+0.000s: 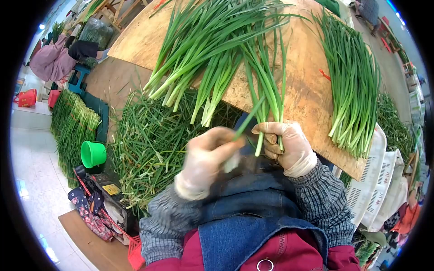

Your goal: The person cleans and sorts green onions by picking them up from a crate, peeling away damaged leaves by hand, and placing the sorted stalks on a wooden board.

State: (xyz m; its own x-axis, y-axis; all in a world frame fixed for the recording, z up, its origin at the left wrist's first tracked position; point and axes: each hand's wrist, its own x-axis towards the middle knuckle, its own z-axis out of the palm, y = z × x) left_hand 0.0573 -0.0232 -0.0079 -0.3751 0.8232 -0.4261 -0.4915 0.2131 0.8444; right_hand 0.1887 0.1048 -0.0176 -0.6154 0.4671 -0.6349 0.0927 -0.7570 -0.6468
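My right hand (289, 147), in a thin pale glove, is closed around the lower ends of a few garlic chives (271, 92). Their leaves run up over the wooden board. My left hand (209, 156), gloved too and smeared by motion, pinches one garlic chive stalk (250, 118) that slants across the others. A loose pile of garlic chives (199, 54) lies on the board just beyond my hands, white ends towards me. Farther right, a neat bundle of garlic chives (350, 86) rests along the board's edge, with a red tie (324, 74) beside it.
The wooden board (307, 86) ends just in front of me. A heap of leaf trimmings (149, 144) fills the lower left, near a green bucket (93, 154) and stacked chives (72, 131). White sacks (373, 180) stand at right. Another person (52, 61) sits far left.
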